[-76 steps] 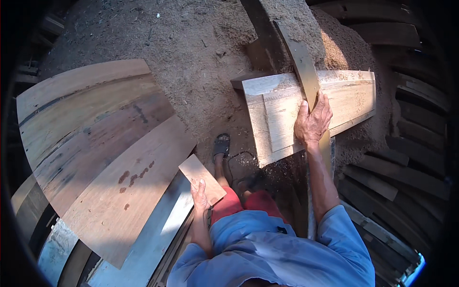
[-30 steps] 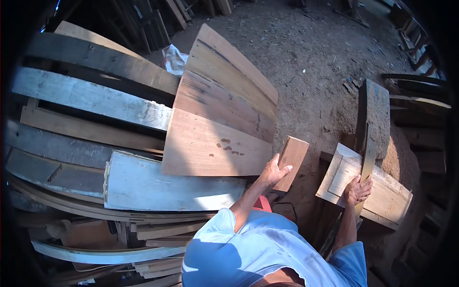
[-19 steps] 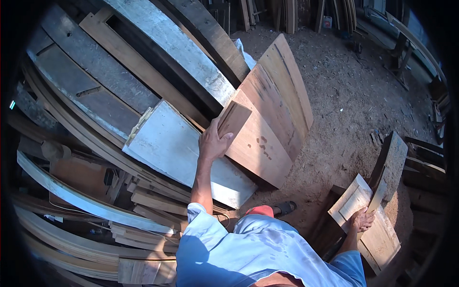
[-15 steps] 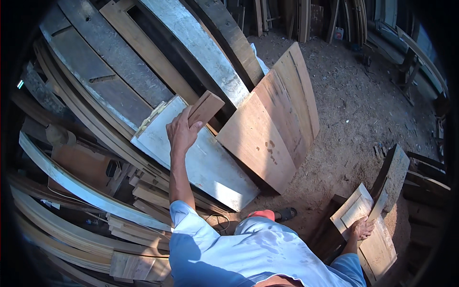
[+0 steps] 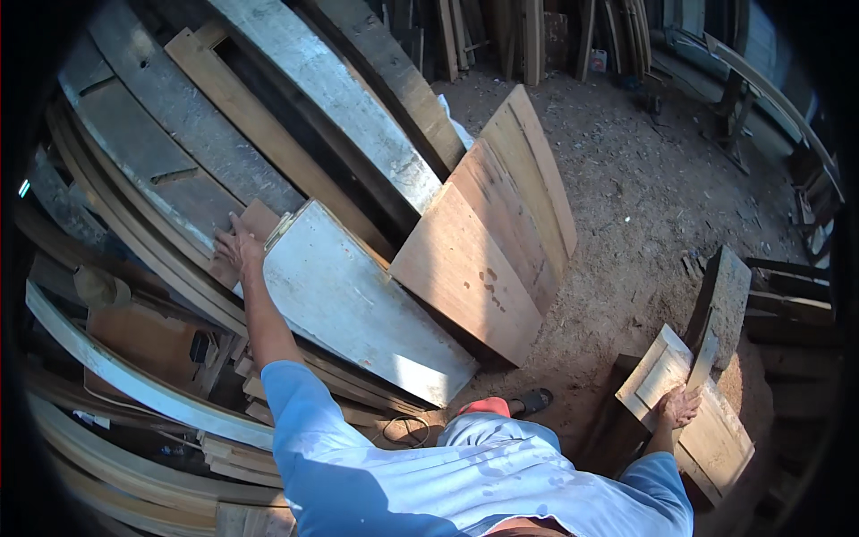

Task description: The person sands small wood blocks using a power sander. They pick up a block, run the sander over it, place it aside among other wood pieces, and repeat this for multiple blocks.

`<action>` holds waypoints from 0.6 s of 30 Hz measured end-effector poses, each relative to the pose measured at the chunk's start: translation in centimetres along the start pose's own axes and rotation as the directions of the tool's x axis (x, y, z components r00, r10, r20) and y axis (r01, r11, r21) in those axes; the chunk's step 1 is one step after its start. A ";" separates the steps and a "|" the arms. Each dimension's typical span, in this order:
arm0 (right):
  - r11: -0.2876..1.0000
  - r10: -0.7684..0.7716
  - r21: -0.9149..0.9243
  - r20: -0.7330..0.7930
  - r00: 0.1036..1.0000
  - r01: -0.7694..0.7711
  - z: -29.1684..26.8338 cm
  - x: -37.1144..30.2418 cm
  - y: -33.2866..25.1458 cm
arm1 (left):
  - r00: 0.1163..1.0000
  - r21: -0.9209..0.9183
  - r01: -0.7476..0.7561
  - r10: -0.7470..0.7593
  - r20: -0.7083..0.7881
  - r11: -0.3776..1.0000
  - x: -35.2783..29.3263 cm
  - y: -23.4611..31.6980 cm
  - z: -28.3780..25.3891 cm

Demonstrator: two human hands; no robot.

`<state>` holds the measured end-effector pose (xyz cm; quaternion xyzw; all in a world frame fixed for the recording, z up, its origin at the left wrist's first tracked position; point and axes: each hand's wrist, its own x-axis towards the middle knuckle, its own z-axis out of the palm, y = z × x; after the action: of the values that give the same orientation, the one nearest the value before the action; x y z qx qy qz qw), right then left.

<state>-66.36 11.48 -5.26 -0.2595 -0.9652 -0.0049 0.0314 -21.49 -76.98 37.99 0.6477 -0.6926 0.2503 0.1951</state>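
Note:
My left hand [image 5: 236, 248] lies with fingers spread over a short brown wooden block [image 5: 259, 220], which rests on the long boards beside a white-painted panel [image 5: 358, 300]. The hand covers the middle of the block. At the right, my right hand [image 5: 680, 408] is closed around the lower end of a narrow wooden strip [image 5: 704, 358]. Beneath that hand is a pale framed wooden panel [image 5: 716, 436], tilted. A thick timber beam [image 5: 723, 291] stands just beyond the strip.
Long weathered boards [image 5: 197, 116] fill the far left. Plywood sheets [image 5: 483, 242] lean in the middle. Curved pale planks [image 5: 134, 367] are piled at the near left. Sawdust and chips cover the ground [image 5: 626, 197], with upright boards [image 5: 534, 40] at the back.
My left hand has moved left and nearer with the block, from above the white panel to the boards beside it; its fingers have spread. My right hand stays at the strip.

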 end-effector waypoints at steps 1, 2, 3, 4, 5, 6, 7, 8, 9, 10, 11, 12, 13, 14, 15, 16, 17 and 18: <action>1.000 0.013 0.006 -0.173 0.985 -0.012 1.1 1.9 2.1 | 0.995 0.021 0.068 -0.070 0.072 0.997 -1.4 5.3 0.3; 0.999 0.007 -0.033 -0.198 0.980 -0.014 1.0 2.0 2.1 | 0.993 0.092 0.073 -0.081 0.085 0.993 -2.8 7.6 -0.9; 0.999 -0.014 0.040 -0.106 0.994 0.018 -0.1 1.0 0.2 | 0.995 0.060 0.096 -0.095 -0.017 0.994 -3.5 7.2 -1.0; 0.998 -0.002 0.069 0.010 1.000 0.002 -2.5 -0.3 -2.1 | 0.997 0.011 0.077 -0.077 -0.023 0.997 -5.2 8.0 -1.4; 0.997 -0.013 0.072 0.104 0.995 0.005 -4.7 -1.2 -4.1 | 0.982 -0.064 -0.009 -0.003 -0.190 0.998 -6.8 8.4 0.3; 0.997 0.009 0.077 0.097 0.995 -0.017 -5.4 -0.8 -3.9 | 0.982 -0.131 -0.111 0.089 -0.166 0.985 -10.9 13.0 0.1; 0.997 0.004 0.076 0.099 0.995 -0.011 -6.0 -1.1 -4.2 | 0.954 -0.283 -0.223 0.150 -0.258 0.933 -14.4 16.7 1.4; 0.993 0.021 0.111 0.119 0.993 -0.034 -6.6 -1.0 -4.2 | 0.940 -0.444 -0.329 0.244 -0.239 0.833 -19.1 21.1 1.9; 0.988 0.030 0.145 0.105 0.994 -0.045 -6.7 -0.7 -3.3 | 0.925 -0.527 -0.359 0.367 -0.094 0.770 -24.7 26.3 2.1; 0.977 0.027 0.207 0.089 0.996 -0.045 -6.7 -0.4 -2.0 | 0.867 -0.683 -0.372 0.498 -0.014 0.628 -31.5 30.7 2.4; 0.962 0.007 0.272 0.123 0.992 -0.041 -7.9 -0.8 -2.0 | 0.774 -0.770 -0.316 0.620 0.129 0.554 -36.8 33.9 4.2; 0.927 -0.009 0.374 0.126 0.992 -0.039 -7.2 0.2 0.9 | 0.577 -0.878 -0.236 0.787 0.217 0.416 -43.6 37.7 4.0; 0.886 -0.014 0.461 0.119 0.993 -0.043 -6.3 1.1 4.7 | 0.362 -0.944 -0.082 0.892 0.270 0.319 -50.4 40.8 0.8; 0.854 0.063 0.517 0.008 0.998 -0.058 -6.1 0.5 5.4 | 0.230 -0.954 0.111 0.927 0.296 0.277 -55.0 42.4 1.2; 0.846 0.157 0.506 0.068 0.985 -0.169 -6.6 -0.1 5.5 | 0.123 -0.904 0.330 0.937 0.328 0.273 -58.8 43.2 1.1; 0.833 0.247 0.477 0.132 0.960 -0.280 -8.2 -0.5 5.6 | 0.010 -0.865 0.394 0.940 0.342 0.311 -61.6 44.3 1.3; 0.812 0.348 0.429 0.191 0.918 -0.397 -8.9 -1.0 6.7 | -0.121 -0.814 0.452 0.929 0.348 0.364 -64.5 45.2 0.9; 0.812 0.456 0.332 0.154 0.877 -0.480 -8.0 -1.5 9.7 | -0.229 -0.747 0.507 0.902 0.366 0.431 -67.7 45.9 -3.1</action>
<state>-59.74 18.96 2.52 -0.4788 -0.8562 0.1886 0.0462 -61.62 -19.35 -4.08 0.1839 -0.7014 -0.6612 -0.1922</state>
